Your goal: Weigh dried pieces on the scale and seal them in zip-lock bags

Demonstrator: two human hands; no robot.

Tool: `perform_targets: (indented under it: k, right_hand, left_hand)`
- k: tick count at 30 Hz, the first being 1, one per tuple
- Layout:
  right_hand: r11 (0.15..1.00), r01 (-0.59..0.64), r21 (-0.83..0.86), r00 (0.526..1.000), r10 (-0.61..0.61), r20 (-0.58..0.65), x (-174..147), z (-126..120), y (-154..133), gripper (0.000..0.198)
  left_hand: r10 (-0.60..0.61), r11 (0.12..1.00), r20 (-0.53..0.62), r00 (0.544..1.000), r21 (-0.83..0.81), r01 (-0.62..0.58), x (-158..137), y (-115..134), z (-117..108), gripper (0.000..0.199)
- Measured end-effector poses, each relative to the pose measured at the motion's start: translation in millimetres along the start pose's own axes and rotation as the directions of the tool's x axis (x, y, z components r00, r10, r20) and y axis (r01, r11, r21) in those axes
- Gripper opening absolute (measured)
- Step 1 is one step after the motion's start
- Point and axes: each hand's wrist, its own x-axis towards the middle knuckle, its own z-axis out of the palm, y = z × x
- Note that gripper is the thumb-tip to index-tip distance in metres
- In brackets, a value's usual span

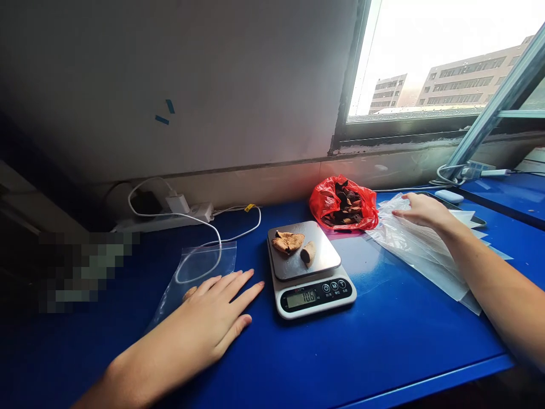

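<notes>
My left hand (221,309) lies flat on the table, palm down, fingers stretched out and holding nothing. Partly under its edge is a clear zip bag (227,258) with a tan piece (189,293) beside the knuckles. Right of it stands a kitchen scale (347,292), its display reading about 10.6. Two dried brown pieces rest on the steel plate: a wide, flat slice (288,242) and a short, stubby chunk (307,254). My right hand (426,210) reaches over a fanned stack of clear plastic bags (430,258), thumb and forefinger apart at their upper edge.
A red plastic bag (370,213) of dark dried slices sits open behind the scale. White cables (219,233) run from a power strip (200,211) along the wall. A white rounded case (449,196) lies behind the bags. A metal frame (489,113) leans before the window.
</notes>
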Motion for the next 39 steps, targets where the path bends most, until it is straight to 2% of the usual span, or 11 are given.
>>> perform_targets:
  k: [9, 15, 16, 18, 21, 23, 26, 29, 33, 36, 39]
  right_hand:
    - [0.998, -0.037, 0.059, 0.999, 0.038, -0.019, -18.2, -26.0, -15.5, 0.027]
    - [0.943, 0.232, 0.24, 0.966, -0.193, -0.174, -69.0, -95.6, -51.3, 0.035]
    - [0.901, 0.328, 0.285, 0.938, -0.274, -0.214, -86.4, -103.2, -66.6, 0.04]
    - [0.658, 0.615, 0.435, 0.787, -0.473, -0.396, -126.6, -108.9, -102.7, 0.042]
    - [0.373, 0.767, 0.522, 0.62, -0.639, -0.455, -184.7, -98.0, -154.1, 0.049]
    - [0.246, 0.811, 0.531, 0.52, -0.718, -0.462, -210.9, -85.1, -176.1, 0.06]
    - [0.168, 0.828, 0.536, 0.453, -0.764, -0.459, -227.0, -68.4, -188.4, 0.066]
    - [0.11, 0.851, 0.513, 0.41, -0.75, -0.52, -227.3, -60.7, -187.2, 0.058]
    - [0.103, 0.929, 0.355, 0.292, -0.792, -0.536, -227.0, -61.2, -184.6, 0.041]
    - [0.073, 0.965, 0.252, 0.201, -0.824, -0.53, -229.3, -63.2, -185.7, 0.042]
    - [0.045, 0.971, 0.236, 0.173, -0.815, -0.553, -231.7, -63.5, -188.1, 0.041]
  left_hand:
    - [0.016, 1.0, -0.024, 1.0, -0.015, -0.016, -0.7, -1.5, 0.7, 0.045]
    - [0.155, 0.977, -0.14, 0.978, -0.121, -0.173, 7.4, 11.2, -21.3, 0.038]
    - [0.168, 0.965, -0.19, 0.967, -0.171, -0.201, 7.8, 15.0, -25.6, 0.037]
    - [0.143, 0.919, -0.265, 0.954, -0.323, -0.227, 7.2, 23.4, -32.3, 0.033]
    - [-0.062, 0.776, -0.253, 0.966, -0.621, -0.113, 5.2, 38.1, -36.5, 0.027]
    - [-0.23, 0.662, -0.179, 0.957, -0.749, 0.019, 5.5, 47.6, -36.1, 0.025]
    - [-0.328, 0.497, -0.068, 0.942, -0.861, 0.111, 9.8, 58.4, -34.2, 0.021]
    - [-0.301, 0.285, 0.064, 0.951, -0.946, 0.154, 15.7, 63.5, -32.7, 0.02]
    - [-0.206, 0.054, 0.192, 0.96, -0.977, 0.207, 19.4, 64.0, -28.1, 0.022]
    - [-0.152, -0.022, 0.194, 0.969, -0.981, 0.193, 19.3, 61.8, -22.5, 0.024]
    - [-0.188, -0.008, 0.187, 0.964, -0.982, 0.189, 19.8, 60.0, -19.0, 0.025]
